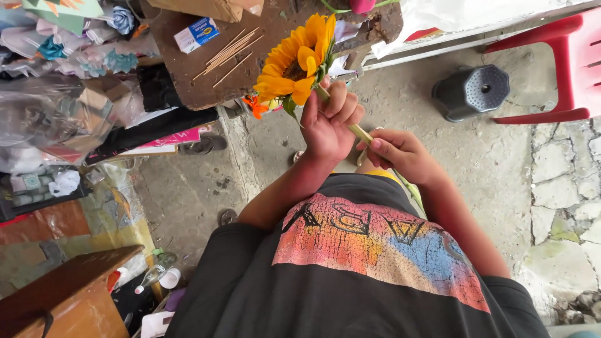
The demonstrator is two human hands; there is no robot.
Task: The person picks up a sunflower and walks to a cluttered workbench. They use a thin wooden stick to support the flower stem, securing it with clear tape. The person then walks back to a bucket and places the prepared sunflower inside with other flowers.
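Now, flower: you hold a sunflower (pixel 295 62) with bright yellow petals, a dark brown centre and green leaves behind the head; it tilts up toward the worktable.
Stem: a pale green stem (pixel 359 131) runs down from the head through both of your hands.
Where: the bloom sits just above your left hand, overlapping the near edge of the brown worktable (pixel 188 75).
Edges: the table edge with loose wooden sticks (pixel 228 55) lies just beside the petals; a dark upturned pot (pixel 471 92) and a red plastic chair (pixel 563 62) stand well apart on your right.
Open room: bare cracked concrete floor (pixel 501 163) spreads to your right.
Left hand (pixel 328 122): fingers curled tight around the stem just under the head.
Right hand (pixel 400 153): fingers closed on the stem lower down.
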